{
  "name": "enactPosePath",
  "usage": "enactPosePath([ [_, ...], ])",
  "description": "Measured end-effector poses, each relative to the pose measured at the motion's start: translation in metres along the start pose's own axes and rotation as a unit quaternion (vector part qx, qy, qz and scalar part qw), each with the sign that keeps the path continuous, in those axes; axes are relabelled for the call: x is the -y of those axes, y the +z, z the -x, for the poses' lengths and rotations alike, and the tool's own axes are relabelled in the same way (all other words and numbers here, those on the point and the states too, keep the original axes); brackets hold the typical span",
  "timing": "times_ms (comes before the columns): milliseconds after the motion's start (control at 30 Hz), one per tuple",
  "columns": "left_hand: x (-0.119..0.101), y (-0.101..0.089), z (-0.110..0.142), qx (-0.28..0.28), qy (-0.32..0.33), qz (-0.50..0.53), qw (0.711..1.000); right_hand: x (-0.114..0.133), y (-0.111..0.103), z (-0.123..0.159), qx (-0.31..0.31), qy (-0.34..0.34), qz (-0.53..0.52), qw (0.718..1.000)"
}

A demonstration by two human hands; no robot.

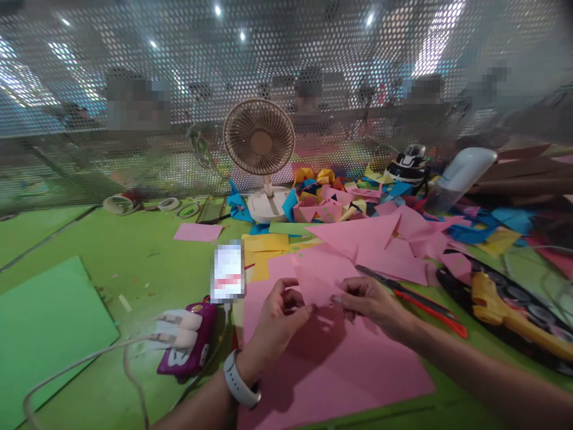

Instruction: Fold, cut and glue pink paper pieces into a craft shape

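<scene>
On the green-topped bench (pixel 152 254) before me, a large, flat sheet of pink paper (pixel 358 382) lies beneath the person's bare left hand (pixel 284 310), which has a pale watch strap (pixel 242 382) at its wrist, and bare right hand (pixel 369 301). The left grip is loosely curled and the right one's fingertips are drawn near each other, though I can't tell whether either is clamped on paper. Beyond the right forearm lies a long black tool with red-orange handles (pixel 430 309), and farther back stands a round beige fan (pixel 259 140).
</scene>
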State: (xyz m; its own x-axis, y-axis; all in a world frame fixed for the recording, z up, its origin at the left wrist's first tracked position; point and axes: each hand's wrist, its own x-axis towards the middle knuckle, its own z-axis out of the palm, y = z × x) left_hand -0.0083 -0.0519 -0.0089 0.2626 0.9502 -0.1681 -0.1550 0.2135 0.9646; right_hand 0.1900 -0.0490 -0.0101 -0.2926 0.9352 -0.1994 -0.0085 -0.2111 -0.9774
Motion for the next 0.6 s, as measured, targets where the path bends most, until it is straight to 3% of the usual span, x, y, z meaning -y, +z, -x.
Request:
enactPosePath([
  [133,-0.009,-0.002,-0.001,-0.025,0.006,0.050,0.998,-0.004,0.001,0.001,0.079,0.036,0.032,0.996],
  [267,-0.004,0.003,0.001,0.017,-0.024,0.119,0.992,-0.010,0.012,0.005,0.033,0.011,0.005,0.999],
  [367,0.005,0.006,0.002,0.067,-0.054,0.112,0.990,-0.012,0.021,0.008,0.009,0.007,-0.004,1.000],
  [600,0.005,0.006,0.007,0.034,-0.048,0.077,0.995,-0.013,0.027,0.009,0.044,0.005,-0.014,0.999],
])
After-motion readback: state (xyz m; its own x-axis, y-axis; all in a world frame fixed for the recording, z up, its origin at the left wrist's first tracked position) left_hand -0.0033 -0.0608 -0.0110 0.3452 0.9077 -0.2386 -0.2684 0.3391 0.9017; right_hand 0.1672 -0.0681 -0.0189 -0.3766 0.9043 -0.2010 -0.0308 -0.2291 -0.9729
